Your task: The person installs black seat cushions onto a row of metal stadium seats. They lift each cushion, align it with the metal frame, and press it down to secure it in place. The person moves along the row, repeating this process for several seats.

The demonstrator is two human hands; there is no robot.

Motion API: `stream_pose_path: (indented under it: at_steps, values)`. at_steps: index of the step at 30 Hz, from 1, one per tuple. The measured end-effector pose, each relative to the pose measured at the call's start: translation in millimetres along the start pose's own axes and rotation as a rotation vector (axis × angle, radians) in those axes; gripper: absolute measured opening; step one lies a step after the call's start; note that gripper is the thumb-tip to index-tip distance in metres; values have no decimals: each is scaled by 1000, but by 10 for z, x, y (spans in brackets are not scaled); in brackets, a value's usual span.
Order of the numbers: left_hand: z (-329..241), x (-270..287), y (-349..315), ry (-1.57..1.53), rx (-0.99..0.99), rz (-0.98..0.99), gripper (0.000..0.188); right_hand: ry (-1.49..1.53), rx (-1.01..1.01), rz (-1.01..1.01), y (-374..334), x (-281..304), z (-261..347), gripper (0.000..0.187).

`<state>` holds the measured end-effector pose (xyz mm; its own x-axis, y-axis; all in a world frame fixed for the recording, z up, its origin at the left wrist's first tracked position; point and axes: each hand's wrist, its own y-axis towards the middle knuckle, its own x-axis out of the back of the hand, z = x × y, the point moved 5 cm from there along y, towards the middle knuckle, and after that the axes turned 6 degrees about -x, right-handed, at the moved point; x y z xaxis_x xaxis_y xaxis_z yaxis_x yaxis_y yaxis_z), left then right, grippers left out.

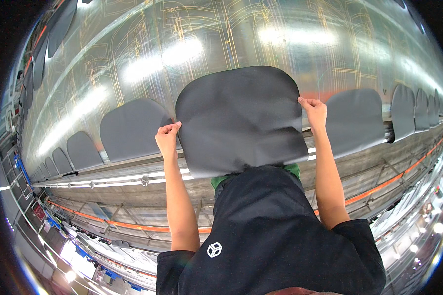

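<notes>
A large black sheet piece with rounded upper corners is stretched between my two hands, just in front of my body. My left hand pinches its left edge between thumb and fingers. At the opposite edge, a little higher up, my right hand pinches the sheet in the same way. Creases run across its lower right part, and its lower edge hangs in front of my waist. Behind it lies a long shiny table marked with yellow outlines.
Similar dark pieces lie along the table's near edge: one at left, one at right, and several smaller-looking ones farther out. A metal rail follows that edge. An orange strip runs lower down, beside me.
</notes>
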<state>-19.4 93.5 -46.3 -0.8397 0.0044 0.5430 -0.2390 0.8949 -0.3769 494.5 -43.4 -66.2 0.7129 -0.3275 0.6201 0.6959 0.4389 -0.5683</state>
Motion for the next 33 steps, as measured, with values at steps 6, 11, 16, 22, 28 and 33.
stream_pose_path:
  at_steps: [6,11,16,22,28,33]
  values:
    - [-61,-6,-19,12,-9,-5,29,15,41,-29,1,-1,-1,39]
    - [18,-14,-6,-31,4,-19,28,50,31,-21,-51,-7,58,36]
    - [-16,-13,3,-2,-23,-12,28,53,27,-10,-9,2,23,35]
    - [25,-10,11,6,-11,-32,29,50,41,-19,16,-19,3,36]
    - [-26,-10,-2,43,-11,-25,28,59,67,-12,3,-22,38,37]
    - [-43,-10,-13,7,-22,-34,28,22,45,-31,8,-15,34,37]
